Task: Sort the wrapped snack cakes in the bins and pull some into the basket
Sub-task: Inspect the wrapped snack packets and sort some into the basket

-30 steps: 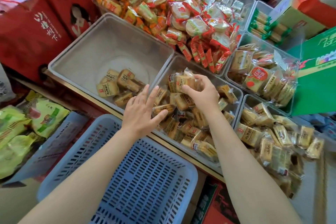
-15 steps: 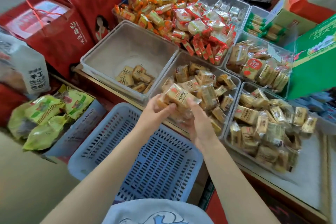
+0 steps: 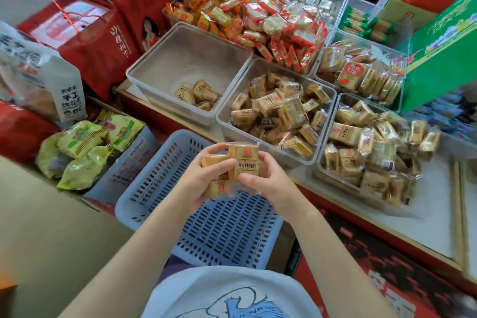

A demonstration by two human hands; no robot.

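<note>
Both hands hold a bunch of tan wrapped snack cakes (image 3: 244,160) above the blue slotted basket (image 3: 214,224), which has nothing lying in it. My left hand (image 3: 198,183) grips the bunch from the left and below. My right hand (image 3: 268,183) grips it from the right, thumb across the front wrapper. Behind the basket, the middle clear bin (image 3: 276,111) is full of the same cakes. The left clear bin (image 3: 188,67) holds only a few cakes (image 3: 198,95) in its near corner. A third bin (image 3: 371,142) on the right is heaped with them.
Orange and red snack packs (image 3: 253,15) pile up at the back. A bin of bagged cakes (image 3: 361,70) and a green box (image 3: 444,54) stand at the right. Red gift boxes (image 3: 85,33) and green bags (image 3: 85,147) crowd the left. The shelf has a red front edge (image 3: 361,227).
Both hands lifted a bunch of cakes out of the middle bin and drew it back toward me, over the basket. The camera view pulled back and shifted left.
</note>
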